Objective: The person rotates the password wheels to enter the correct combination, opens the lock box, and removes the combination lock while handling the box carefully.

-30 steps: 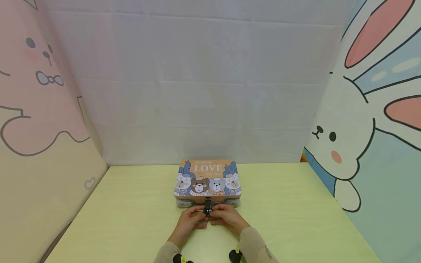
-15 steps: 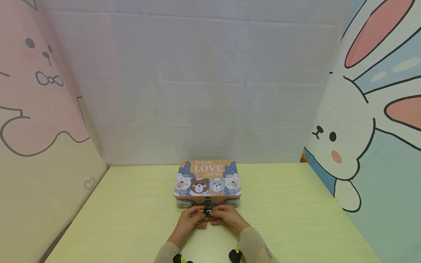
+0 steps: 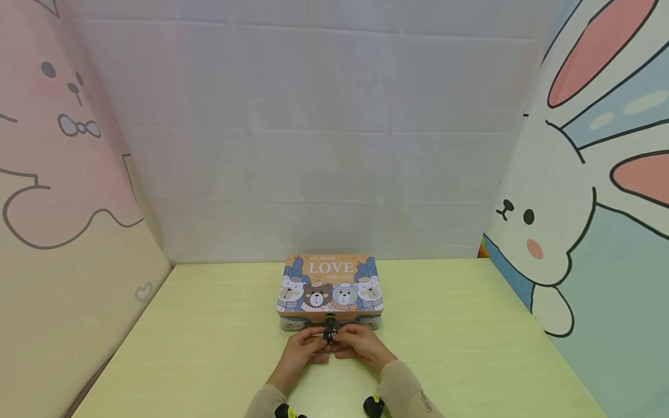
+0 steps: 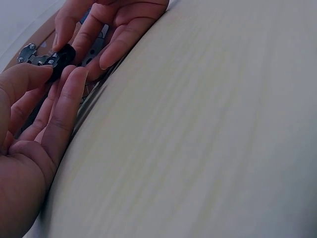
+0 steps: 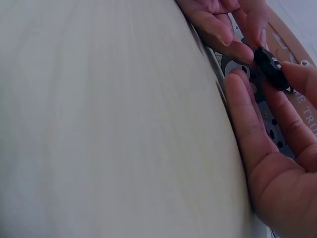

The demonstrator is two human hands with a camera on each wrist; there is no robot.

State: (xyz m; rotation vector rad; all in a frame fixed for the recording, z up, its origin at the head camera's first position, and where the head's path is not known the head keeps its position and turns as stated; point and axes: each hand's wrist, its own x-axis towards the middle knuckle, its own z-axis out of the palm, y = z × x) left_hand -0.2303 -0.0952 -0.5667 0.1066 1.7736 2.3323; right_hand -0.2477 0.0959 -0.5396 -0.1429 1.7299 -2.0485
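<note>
A small black combination padlock (image 3: 330, 336) with number dials hangs at the metal clasp (image 3: 331, 319) on the front of a lidded tin box (image 3: 330, 293). My left hand (image 3: 297, 355) pinches the padlock (image 4: 62, 60) from the left, its thumb on the dial side. From the other side my right hand (image 3: 363, 346) pinches the same padlock (image 5: 271, 69) between thumb and fingers. The lower fingers of both hands stay near the tabletop. The box lid is down, printed with cartoon bears and the word LOVE. The dial numbers are too small to read.
The box stands at the middle of a pale yellow-green table (image 3: 209, 337), close to its back edge. A white cloth (image 3: 324, 133) hangs behind. Cartoon-printed panels flank the table, a pink one (image 3: 68, 174) at left and a rabbit one (image 3: 559, 232) at right.
</note>
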